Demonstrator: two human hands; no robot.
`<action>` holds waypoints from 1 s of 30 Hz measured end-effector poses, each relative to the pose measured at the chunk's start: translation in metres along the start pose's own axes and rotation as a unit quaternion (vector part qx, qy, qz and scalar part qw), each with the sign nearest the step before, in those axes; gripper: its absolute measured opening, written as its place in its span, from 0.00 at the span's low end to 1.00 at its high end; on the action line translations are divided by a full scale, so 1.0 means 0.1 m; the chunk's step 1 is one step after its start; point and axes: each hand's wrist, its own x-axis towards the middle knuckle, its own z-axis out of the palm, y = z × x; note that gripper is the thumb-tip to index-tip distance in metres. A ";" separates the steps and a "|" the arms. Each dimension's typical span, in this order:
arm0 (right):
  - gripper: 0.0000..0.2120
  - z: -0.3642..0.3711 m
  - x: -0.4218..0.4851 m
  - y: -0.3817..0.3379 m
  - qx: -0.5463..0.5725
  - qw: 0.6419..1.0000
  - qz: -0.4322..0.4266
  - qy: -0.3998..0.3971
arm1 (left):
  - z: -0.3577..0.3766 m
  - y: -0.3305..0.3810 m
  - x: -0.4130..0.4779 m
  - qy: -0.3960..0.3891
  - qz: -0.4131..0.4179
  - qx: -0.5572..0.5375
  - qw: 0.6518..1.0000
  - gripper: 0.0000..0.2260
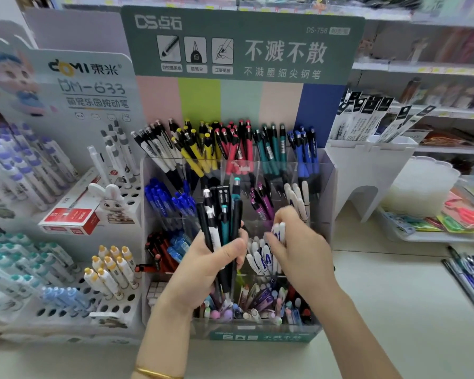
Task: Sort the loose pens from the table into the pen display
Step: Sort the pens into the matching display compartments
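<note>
Two hands reach out over the table (394, 310). The left hand (203, 269) wears a gold bracelet (153, 373) on its wrist, and its fingers are curled tight round a bunch of pens (220, 225), black, white and teal, held upright in front of the pen display (260, 337). The right hand (298, 250) has its fingers wrapped round white pens (279, 231), just above a slot of the display that holds more white ones. Far off to the right, loose pens (468, 272) lie on the table, well apart from both hands.
</note>
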 end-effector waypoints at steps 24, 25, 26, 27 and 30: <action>0.09 -0.36 0.26 -0.51 0.425 0.904 0.023 -0.043 | 0.03 0.05 -0.02 -0.022 -0.026 0.017 0.999 0.14; 0.11 -0.37 0.30 -0.49 0.445 0.893 0.040 -0.056 | 0.03 0.06 -0.01 -0.029 -0.029 0.006 0.999 0.14; 0.11 -0.38 0.32 -0.48 0.469 0.879 0.059 -0.069 | 0.04 0.06 -0.01 -0.036 -0.031 -0.006 0.999 0.14; 0.11 -0.38 0.35 -0.47 0.488 0.866 0.076 -0.077 | 0.04 0.07 -0.01 -0.041 -0.036 -0.021 0.998 0.15; 0.11 -0.35 0.39 -0.47 0.516 0.848 0.099 -0.074 | 0.04 0.11 0.01 -0.059 -0.065 -0.098 0.991 0.18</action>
